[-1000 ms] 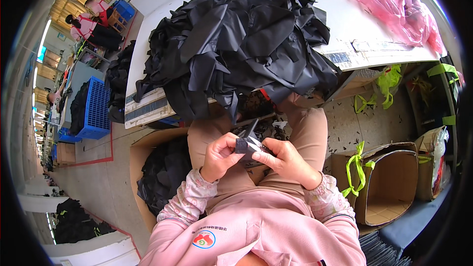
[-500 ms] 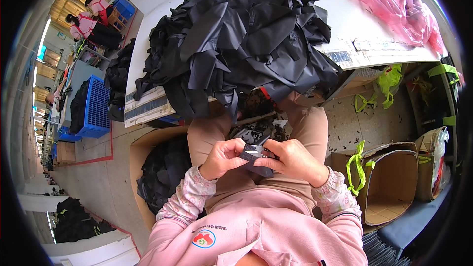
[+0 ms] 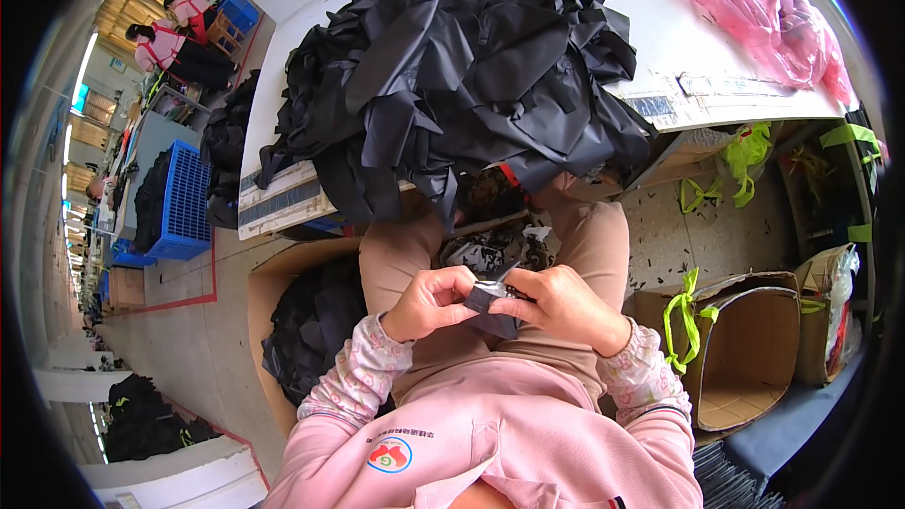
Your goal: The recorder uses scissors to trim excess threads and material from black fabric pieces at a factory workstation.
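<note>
Above my lap, my left hand (image 3: 429, 303) pinches the edge of a small black fabric piece (image 3: 483, 298) between thumb and fingers. Close beside it, my right hand (image 3: 572, 305) is closed around a small dark tool with a shiny metal blade (image 3: 490, 286); its exact kind is hard to make out. The blade lies against the fabric's upper edge. A dark pointed tip sticks up by the right index finger, and part of the black piece hangs below both hands. A large heap of black fabric pieces (image 3: 462, 66) covers the white table (image 3: 665, 61) in front of me.
At my left stands a cardboard box of black pieces (image 3: 316, 330). Dark scraps (image 3: 500, 250) fill a container between my knees. An upright cardboard box (image 3: 749, 358) is at my right. Pink plastic sheeting (image 3: 754, 14) lies on the table; a blue crate (image 3: 184, 203) stands far left, near two people.
The black piece has tilted between my hands, and the bright blade has shifted from across its face to its upper edge. Both hands stay nearly in place.
</note>
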A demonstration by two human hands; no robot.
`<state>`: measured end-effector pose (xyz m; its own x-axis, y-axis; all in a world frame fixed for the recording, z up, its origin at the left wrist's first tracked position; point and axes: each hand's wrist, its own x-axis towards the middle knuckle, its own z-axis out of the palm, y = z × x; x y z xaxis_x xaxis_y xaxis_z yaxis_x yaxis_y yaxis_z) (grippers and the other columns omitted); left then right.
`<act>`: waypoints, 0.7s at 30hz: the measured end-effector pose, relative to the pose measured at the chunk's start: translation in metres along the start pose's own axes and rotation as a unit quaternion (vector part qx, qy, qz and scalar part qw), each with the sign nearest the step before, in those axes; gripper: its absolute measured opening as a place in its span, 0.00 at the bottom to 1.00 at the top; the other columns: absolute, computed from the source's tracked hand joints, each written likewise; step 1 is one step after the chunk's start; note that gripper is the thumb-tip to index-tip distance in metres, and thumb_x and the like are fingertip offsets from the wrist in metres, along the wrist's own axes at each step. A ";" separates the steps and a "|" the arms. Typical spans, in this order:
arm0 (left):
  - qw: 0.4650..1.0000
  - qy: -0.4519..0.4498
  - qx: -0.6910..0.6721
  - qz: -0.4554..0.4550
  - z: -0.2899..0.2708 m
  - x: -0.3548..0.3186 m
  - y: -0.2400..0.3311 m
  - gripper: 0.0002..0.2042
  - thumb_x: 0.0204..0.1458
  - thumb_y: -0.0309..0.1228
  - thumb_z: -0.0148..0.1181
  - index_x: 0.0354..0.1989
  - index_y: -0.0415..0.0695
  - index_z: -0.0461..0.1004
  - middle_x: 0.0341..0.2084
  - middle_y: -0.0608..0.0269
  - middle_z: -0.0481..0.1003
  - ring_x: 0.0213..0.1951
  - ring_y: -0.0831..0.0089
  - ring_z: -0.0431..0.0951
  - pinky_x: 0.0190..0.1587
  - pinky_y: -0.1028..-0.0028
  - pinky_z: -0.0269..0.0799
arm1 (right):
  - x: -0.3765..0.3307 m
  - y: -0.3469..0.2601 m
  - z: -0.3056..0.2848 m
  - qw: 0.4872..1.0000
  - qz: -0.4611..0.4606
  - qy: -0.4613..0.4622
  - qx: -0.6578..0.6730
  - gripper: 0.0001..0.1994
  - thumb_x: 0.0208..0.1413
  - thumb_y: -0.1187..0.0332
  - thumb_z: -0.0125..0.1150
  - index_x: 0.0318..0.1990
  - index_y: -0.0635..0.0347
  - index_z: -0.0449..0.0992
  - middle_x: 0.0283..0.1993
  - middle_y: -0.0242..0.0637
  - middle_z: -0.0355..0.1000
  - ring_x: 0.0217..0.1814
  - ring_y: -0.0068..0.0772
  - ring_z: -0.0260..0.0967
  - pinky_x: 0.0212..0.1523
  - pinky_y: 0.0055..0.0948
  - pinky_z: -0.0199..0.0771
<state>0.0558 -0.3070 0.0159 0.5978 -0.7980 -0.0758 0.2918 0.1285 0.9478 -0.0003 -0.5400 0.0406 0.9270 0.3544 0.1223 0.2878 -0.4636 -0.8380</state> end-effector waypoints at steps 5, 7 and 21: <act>0.999 -0.019 0.013 -0.042 -0.001 0.001 0.009 0.04 0.47 0.19 0.61 0.31 0.36 0.74 0.34 0.62 0.71 0.39 0.75 0.71 0.44 0.76 0.66 | -0.004 0.005 -0.002 1.000 0.013 -0.003 0.024 0.19 0.54 0.56 0.63 0.27 0.64 0.68 0.17 0.50 0.63 0.21 0.56 0.64 0.21 0.40 0.62; 0.997 -0.041 -0.005 -0.069 -0.004 0.003 0.016 0.04 0.47 0.18 0.61 0.31 0.36 0.74 0.34 0.62 0.71 0.38 0.75 0.71 0.44 0.76 0.66 | -0.004 0.003 -0.008 0.998 0.000 -0.024 0.051 0.19 0.53 0.56 0.63 0.27 0.64 0.69 0.17 0.50 0.63 0.20 0.55 0.64 0.21 0.40 0.62; 0.948 -0.224 -0.035 -0.222 -0.025 0.019 0.025 0.05 0.48 0.21 0.62 0.34 0.36 0.75 0.28 0.69 0.73 0.33 0.83 0.71 0.39 0.81 0.68 | -0.004 -0.005 -0.014 0.990 -0.062 -0.126 -0.033 0.21 0.52 0.49 0.60 0.29 0.62 0.71 0.17 0.46 0.67 0.22 0.52 0.68 0.24 0.42 0.67</act>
<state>0.0936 -0.3041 0.0308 0.0320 -0.9505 -0.3091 0.4983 -0.2529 0.8293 -0.0022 -0.5509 0.0515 0.7974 0.5984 0.0785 0.4178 -0.4536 -0.7872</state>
